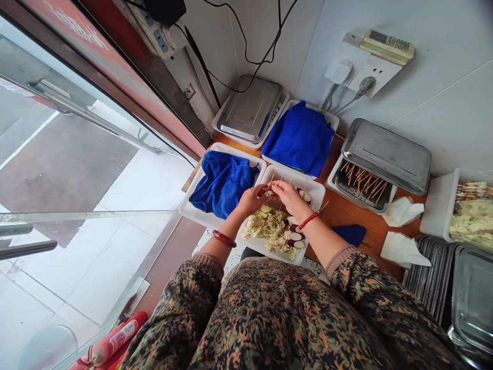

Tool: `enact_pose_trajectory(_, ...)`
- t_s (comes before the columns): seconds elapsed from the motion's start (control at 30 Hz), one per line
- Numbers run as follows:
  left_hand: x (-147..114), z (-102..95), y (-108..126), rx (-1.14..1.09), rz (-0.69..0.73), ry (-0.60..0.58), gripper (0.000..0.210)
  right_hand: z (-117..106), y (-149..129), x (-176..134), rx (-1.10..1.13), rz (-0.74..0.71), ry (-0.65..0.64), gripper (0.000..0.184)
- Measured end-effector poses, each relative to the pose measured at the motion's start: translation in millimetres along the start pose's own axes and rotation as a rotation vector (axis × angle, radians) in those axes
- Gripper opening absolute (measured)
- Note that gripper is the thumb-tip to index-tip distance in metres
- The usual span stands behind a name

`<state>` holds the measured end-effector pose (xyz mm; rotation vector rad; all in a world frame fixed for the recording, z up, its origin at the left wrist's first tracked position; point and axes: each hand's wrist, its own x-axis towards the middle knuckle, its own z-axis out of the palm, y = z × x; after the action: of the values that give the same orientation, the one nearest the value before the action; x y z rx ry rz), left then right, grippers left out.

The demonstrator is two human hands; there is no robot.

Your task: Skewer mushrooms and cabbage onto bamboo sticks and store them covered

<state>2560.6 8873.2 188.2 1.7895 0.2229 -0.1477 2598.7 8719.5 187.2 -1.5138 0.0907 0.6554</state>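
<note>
Above a white tray (318, 191) my two hands meet, their fingers bent close together. A small cauliflower floret (268, 195) shows between them, with a thin wooden skewer rising beside it. My left hand (252, 199), below which a dark red bangle circles the wrist, pinches at the floret from the left. My right hand (289, 197), with a red bead bracelet at the wrist, closes on it from the right; its fingertips are partly hidden. In the tray lie cauliflower pieces (275, 234), green slices and purple-skinned white slices (296, 240), some of them on skewers.
Blue cloths (227, 182) (300, 136) cover two neighbouring trays. A metal lid (252, 108) tops another tray behind. To the right are a bundle of skewers (364, 180) under a tilted metal lid (387, 154), crumpled tissues (403, 210) and stacked metal trays (431, 272). A glass door stands left.
</note>
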Motion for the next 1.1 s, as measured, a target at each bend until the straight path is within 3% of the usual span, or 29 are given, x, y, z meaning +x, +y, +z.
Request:
enact_pose_trajectory(0.23,6.2,-0.3,-7.2,0.000,-0.044,0.007,0.011,1.3,9.0,-14.3,-0.033,0.011,0.128,0.037)
enact_pose_trajectory(0.43,18.9,1.8,-7.6,-0.148,-0.109,0.028,0.012,18.4,27.9,-36.9,-0.024,0.109,0.071,0.024)
enact_pose_trajectory(0.77,55.7,2.7,14.8,-0.433,-0.186,0.058,0.020,44.2,31.3,-33.0,0.020,0.073,0.020,0.038)
enact_pose_trajectory(0.97,77.8,-14.4,35.4,-0.634,-0.158,0.103,0.019,51.6,36.7,-30.2,0.004,0.004,0.013,0.034)
enact_pose_trajectory(1.1,67.3,-31.2,38.2,-0.709,-0.162,0.098,0.018,53.0,34.1,-28.7,-0.006,-0.058,0.069,0.031)
